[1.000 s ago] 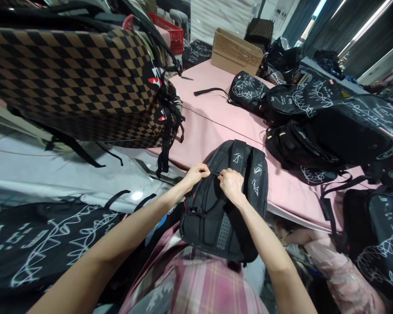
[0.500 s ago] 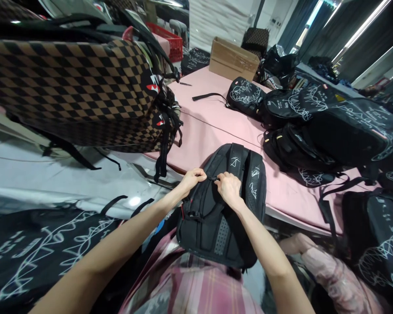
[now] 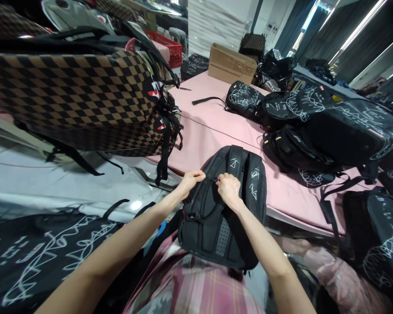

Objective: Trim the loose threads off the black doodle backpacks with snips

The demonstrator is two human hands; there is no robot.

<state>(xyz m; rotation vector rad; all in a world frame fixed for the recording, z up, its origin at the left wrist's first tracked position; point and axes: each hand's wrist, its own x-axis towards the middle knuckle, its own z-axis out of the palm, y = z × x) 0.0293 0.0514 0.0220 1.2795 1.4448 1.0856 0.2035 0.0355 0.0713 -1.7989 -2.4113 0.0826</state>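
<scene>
A black backpack (image 3: 209, 237) rests tilted between my lap and the table edge, its strap side up. White scribbles mark its shoulder straps (image 3: 254, 174). Over its upper left part, my left hand (image 3: 192, 181) is closed in a pinch; whatever it pinches is too small to make out. Just to the right, my right hand (image 3: 229, 188) is closed with its fingers curled around a small dark object (image 3: 215, 179) with a shiny bit. That object points toward my left fingertips, with a slight gap between. Its kind is unclear.
The pink table (image 3: 212, 131) carries a checkered backpack (image 3: 85, 96) on the left, several black scribbled bags (image 3: 294, 104) on the right and a cardboard box (image 3: 232, 63) behind. Another black bag (image 3: 52, 253) lies low left. Another person's sleeve (image 3: 340, 274) shows low right.
My left hand has drawn slightly left, away from the small dark object that it met before. My right hand stays nearly in place. The view has shifted slightly.
</scene>
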